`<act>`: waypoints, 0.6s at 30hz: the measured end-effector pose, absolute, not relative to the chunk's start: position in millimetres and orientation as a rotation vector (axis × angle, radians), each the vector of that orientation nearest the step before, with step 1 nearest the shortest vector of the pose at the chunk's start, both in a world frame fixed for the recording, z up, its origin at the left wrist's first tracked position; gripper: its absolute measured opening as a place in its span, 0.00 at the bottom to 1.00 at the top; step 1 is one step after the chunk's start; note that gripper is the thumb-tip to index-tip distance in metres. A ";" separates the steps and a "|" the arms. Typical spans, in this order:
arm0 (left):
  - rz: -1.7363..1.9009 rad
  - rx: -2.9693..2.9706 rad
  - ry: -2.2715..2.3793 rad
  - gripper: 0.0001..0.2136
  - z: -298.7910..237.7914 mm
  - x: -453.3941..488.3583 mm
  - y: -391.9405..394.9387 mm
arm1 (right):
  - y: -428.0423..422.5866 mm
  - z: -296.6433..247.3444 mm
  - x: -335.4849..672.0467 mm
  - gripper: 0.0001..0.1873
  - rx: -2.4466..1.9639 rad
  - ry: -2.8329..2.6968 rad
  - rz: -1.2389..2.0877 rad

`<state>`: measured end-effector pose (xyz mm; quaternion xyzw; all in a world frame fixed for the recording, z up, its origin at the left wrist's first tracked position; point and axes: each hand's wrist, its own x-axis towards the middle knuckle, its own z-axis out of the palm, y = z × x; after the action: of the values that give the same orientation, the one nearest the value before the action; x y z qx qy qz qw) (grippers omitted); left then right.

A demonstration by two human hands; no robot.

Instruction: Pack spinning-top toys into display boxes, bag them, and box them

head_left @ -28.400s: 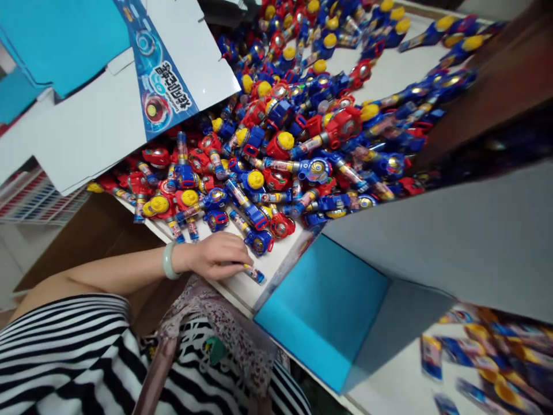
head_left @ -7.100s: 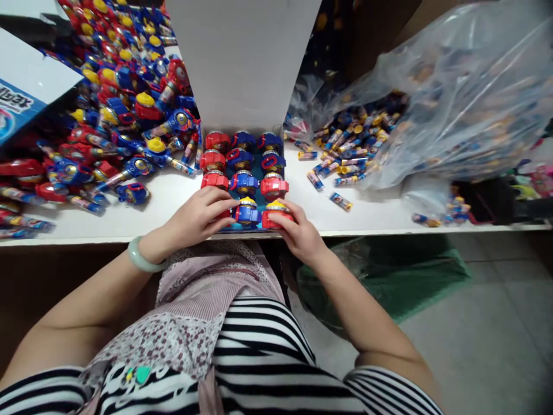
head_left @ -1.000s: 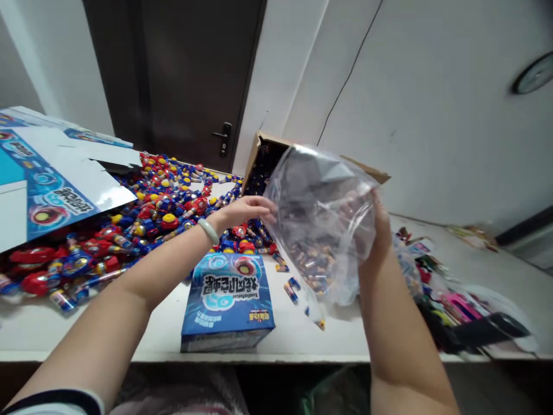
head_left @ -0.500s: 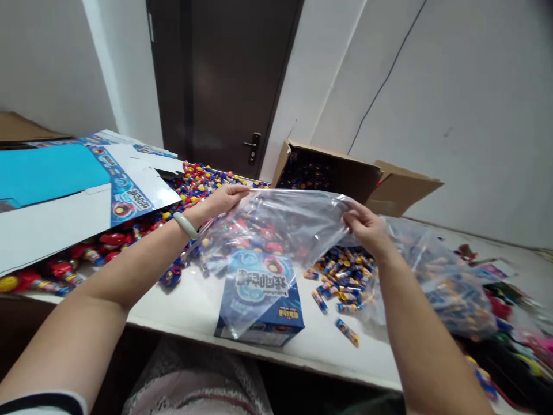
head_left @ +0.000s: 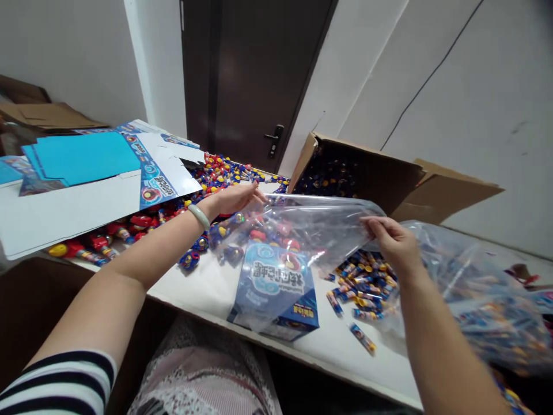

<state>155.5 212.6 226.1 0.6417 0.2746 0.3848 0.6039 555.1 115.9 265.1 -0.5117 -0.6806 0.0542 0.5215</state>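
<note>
Both my hands hold a clear plastic bag (head_left: 319, 227) stretched out flat above the table. My left hand (head_left: 235, 199) pinches its far left corner. My right hand (head_left: 391, 242) pinches the right edge. Under the bag stands a closed blue printed box (head_left: 276, 294) near the table's front edge. A pale green bangle (head_left: 199, 216) is on my left wrist.
A heap of red, blue and yellow toys (head_left: 173, 213) covers the table's left, under flat printed cartons (head_left: 86, 178). Small tubes (head_left: 363, 288) spill from another plastic bag (head_left: 475, 288) at right. An open cardboard box (head_left: 367, 178) stands behind; a dark door (head_left: 254, 75) beyond.
The bag was held up bunched with tubes falling from it; now it is spread flat and lowered over the blue box. My view has swung a little to the left.
</note>
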 end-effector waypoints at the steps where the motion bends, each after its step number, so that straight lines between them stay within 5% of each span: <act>1: 0.864 1.452 0.649 0.18 219.7 159.8 212.1 | 117.8 261.6 555.6 0.20 -1.205 -1.611 0.138; 10: 0.448 1.164 0.501 0.17 203.2 231.4 166.1 | 138.9 237.1 538.9 0.20 -1.141 -1.456 0.122; 15: 0.547 0.987 0.367 0.28 220.3 243.7 143.2 | 146.7 231.2 538.4 0.19 -1.171 -1.462 -0.049; 18: 0.703 1.054 0.388 0.19 215.4 242.4 141.7 | 150.5 225.2 537.4 0.20 -1.187 -1.409 -0.002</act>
<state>242.4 141.7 215.4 0.4891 0.1803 0.3264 0.7885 537.4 150.5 225.2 -0.5130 -0.6092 -0.0010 0.6048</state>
